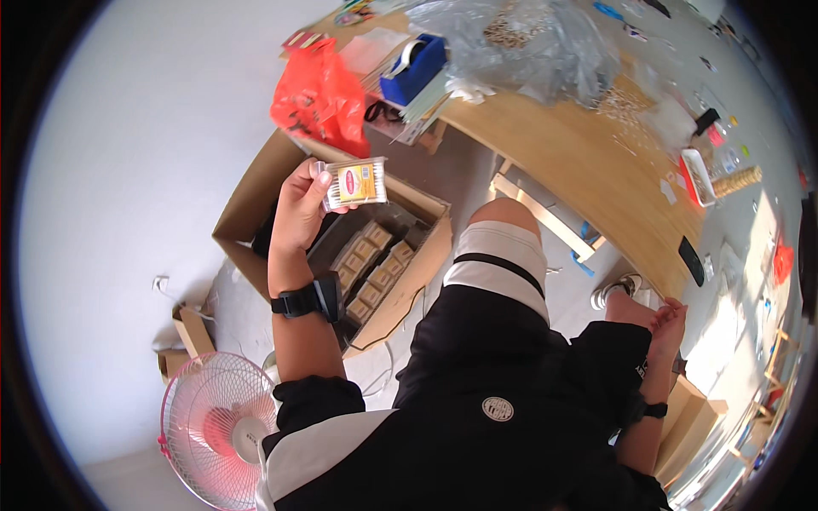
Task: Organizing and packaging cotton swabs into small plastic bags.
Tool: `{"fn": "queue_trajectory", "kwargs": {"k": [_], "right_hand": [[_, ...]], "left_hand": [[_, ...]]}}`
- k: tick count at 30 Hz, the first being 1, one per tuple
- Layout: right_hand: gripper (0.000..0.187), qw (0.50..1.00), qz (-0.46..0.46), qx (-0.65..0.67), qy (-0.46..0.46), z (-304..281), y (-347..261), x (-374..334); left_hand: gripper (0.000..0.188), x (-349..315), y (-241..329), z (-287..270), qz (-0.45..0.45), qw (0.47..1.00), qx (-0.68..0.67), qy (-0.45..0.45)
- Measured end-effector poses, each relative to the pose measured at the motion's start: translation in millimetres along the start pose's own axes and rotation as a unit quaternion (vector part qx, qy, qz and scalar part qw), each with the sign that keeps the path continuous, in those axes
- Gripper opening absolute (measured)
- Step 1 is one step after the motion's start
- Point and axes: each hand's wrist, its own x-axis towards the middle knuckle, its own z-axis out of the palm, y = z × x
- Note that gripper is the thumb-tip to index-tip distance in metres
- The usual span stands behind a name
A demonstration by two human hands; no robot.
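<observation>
My left hand (303, 200) grips a small clear pack of cotton swabs (356, 184) with a yellow and white label, thumb on its near face. It is raised above an open cardboard box (407, 294), where several similar packs (375, 266) lie in rows. Over to the right, my right hand (669, 330) is beside my bent leg, near the wooden table's edge. Its fingers are curled together, and whatever may be between them is too small to make out.
The wooden table (554, 140) carries a blue tape dispenser (414, 70), a large clear plastic bag (537, 60), loose swabs (622, 106) and a dark phone (691, 261). A red plastic bag (319, 98) hangs over the box's far side. A pink fan (217, 430) stands at lower left.
</observation>
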Motion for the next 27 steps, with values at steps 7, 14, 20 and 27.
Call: {"fn": "queue_trajectory", "kwargs": {"k": [7, 14, 20, 27], "right_hand": [[0.044, 1.000, -0.005, -0.004, -0.024, -3.2, 17.5, 25.5], [0.044, 0.999, -0.002, -0.037, -0.039, -12.0, 27.4, 39.7], [0.041, 0.997, -0.019, -0.069, -0.037, -17.3, 17.5, 41.5], [0.041, 0.994, -0.052, -0.096, -0.004, -11.1, 19.8, 37.6]], "left_hand": [[0.035, -37.9, -26.2, -36.9, -0.210, 0.966, -0.001, 0.154], [0.039, -92.4, -131.8, -104.0, -0.358, 0.905, 0.217, 0.074], [0.047, -123.5, -185.3, -118.9, -0.416, 0.840, 0.340, 0.077], [0.048, -138.0, -196.6, -122.8, -0.431, 0.833, 0.335, 0.092]]}}
